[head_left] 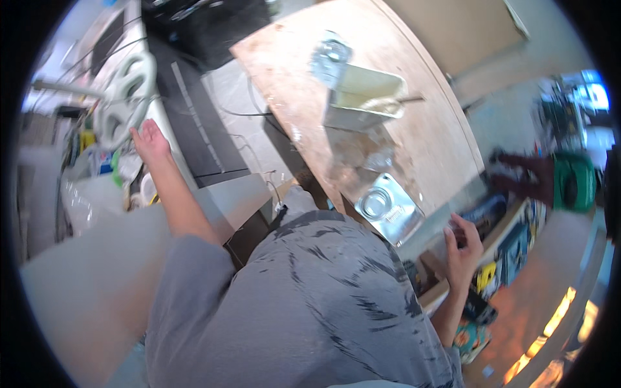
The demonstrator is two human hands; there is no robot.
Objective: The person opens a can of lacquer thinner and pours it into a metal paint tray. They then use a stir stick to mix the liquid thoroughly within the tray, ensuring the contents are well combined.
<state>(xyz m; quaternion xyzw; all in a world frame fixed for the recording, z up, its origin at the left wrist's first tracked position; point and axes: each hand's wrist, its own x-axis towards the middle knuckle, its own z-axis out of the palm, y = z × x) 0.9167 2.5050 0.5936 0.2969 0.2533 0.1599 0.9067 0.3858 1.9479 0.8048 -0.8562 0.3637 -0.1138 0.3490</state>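
My left hand (pixel 152 141) is stretched out to the left with its palm showing and its fingers extended. It is open and close to a white moulded plastic piece (pixel 126 97) with large oval holes; whether they touch, I cannot tell. On the right, my right hand (pixel 463 246) is raised with loosely curled fingers, a gap between thumb and fingers, and nothing seen in it. Nearest to it on the wooden table (pixel 291 52) is a silver metal can (pixel 404 223) with a round cap. Farther back are a white rectangular tub (pixel 349 119) with a stick-like handle (pixel 411 99) and a blurred clear container (pixel 331 55).
A low shelf (pixel 440 294) with boxes and tools runs along the right, beyond the table edge. A green object (pixel 574 182) stands farther right. Clutter and plastic bags (pixel 87 200) lie at the left, behind a grey panel (pixel 84 271). Cables (pixel 249 114) cross the floor.
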